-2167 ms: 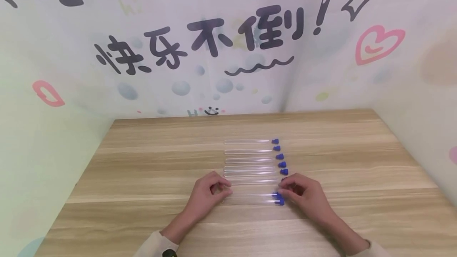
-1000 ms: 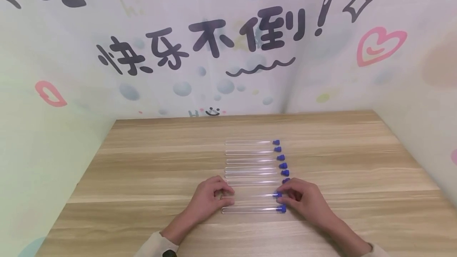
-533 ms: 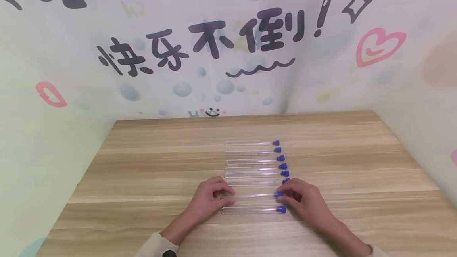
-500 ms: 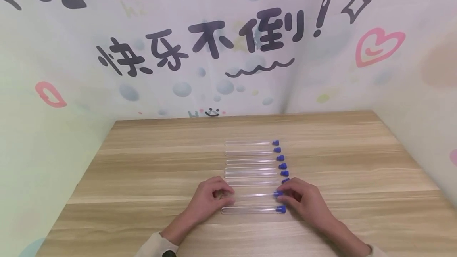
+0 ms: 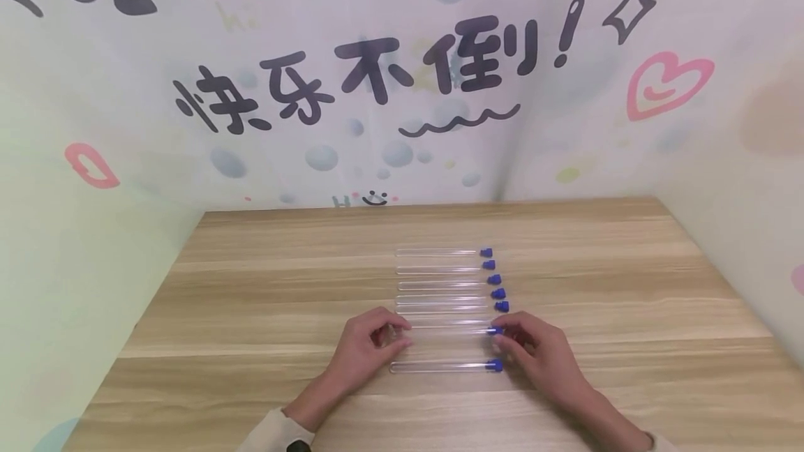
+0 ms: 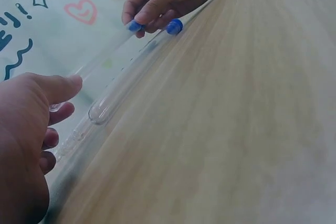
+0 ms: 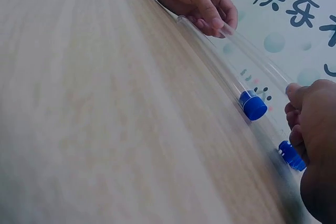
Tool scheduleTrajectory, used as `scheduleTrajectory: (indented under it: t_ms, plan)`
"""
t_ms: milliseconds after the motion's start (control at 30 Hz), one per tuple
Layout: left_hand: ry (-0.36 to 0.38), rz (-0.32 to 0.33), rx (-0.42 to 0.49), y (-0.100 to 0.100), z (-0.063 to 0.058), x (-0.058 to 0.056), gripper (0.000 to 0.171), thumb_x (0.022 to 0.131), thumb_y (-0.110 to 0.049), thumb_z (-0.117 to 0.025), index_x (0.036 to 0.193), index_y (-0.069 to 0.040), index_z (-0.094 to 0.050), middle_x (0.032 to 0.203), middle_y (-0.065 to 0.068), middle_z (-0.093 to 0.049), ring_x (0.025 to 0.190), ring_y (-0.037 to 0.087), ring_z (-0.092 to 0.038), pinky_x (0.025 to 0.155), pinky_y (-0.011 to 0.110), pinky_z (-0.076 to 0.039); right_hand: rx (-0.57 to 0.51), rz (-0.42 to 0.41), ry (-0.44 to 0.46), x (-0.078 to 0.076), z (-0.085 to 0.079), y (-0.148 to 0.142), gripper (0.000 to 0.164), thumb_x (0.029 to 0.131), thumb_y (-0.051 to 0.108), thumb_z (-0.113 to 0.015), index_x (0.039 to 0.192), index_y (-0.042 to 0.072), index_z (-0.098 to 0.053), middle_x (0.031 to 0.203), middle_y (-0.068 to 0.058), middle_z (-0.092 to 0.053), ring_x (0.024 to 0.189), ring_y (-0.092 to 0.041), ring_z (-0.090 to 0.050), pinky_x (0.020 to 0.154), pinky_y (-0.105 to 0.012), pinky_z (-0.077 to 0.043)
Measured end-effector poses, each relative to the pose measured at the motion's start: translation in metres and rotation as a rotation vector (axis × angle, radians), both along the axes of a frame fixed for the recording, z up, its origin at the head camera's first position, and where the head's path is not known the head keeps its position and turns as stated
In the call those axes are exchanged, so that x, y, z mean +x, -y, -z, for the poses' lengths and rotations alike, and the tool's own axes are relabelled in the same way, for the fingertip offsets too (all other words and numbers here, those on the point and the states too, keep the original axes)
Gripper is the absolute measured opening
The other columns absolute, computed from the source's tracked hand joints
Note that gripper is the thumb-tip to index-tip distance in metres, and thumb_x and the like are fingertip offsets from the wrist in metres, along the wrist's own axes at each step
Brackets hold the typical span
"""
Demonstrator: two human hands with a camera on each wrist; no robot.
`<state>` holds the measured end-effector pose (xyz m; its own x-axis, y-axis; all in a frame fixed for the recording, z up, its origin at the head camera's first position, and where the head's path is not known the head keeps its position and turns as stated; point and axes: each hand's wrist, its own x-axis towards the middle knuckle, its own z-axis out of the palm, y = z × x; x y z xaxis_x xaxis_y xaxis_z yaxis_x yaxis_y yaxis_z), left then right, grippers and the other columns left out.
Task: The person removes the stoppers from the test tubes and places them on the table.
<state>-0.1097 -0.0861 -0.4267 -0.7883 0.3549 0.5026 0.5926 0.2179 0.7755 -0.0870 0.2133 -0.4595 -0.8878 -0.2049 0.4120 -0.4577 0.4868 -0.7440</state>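
A clear test tube [image 5: 449, 331] with a blue cap stretches between my two hands, raised off the table as the wrist views show. My left hand [image 5: 370, 342] pinches its rounded end between thumb and fingers. At the other end, my right hand [image 5: 540, 347] pinches the tube by the blue cap [image 6: 135, 25]. Nearer to me lies another capped test tube [image 5: 440, 367] on the wood, its blue cap [image 7: 253, 105] seated in the mouth. Beyond the hands, several uncapped tubes [image 5: 436, 270] lie in parallel, each with a loose blue cap [image 5: 488, 265] by its right end.
The wood-grain table [image 5: 251, 298] meets a printed cloth backdrop [image 5: 289, 152] behind and pale walls at both sides. One blue cap [image 7: 292, 156] lies on the table below my right hand.
Earlier, the nearest capped tube shifted toward me and came to rest. Since half a second ago, both hands have moved the held tube up and away from it.
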Motion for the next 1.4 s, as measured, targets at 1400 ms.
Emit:
scheduleTrajectory:
  t_ms: [1400]
  plan:
    - [0.063,-0.006,0.092,0.0,0.03,-0.01,0.016,0.072,0.0,-0.079,0.087,-0.001,-0.073,0.069,0.001,-0.065,0.053,0.002,-0.038,0.043,0.02,-0.032,-0.14,0.066,0.298,-0.001,-0.012,-0.007,0.02,0.073,0.019,-0.082,0.092,0.017,-0.076,0.088,0.006,-0.072,0.078,-0.015,-0.068,0.066,-0.028,-0.054]
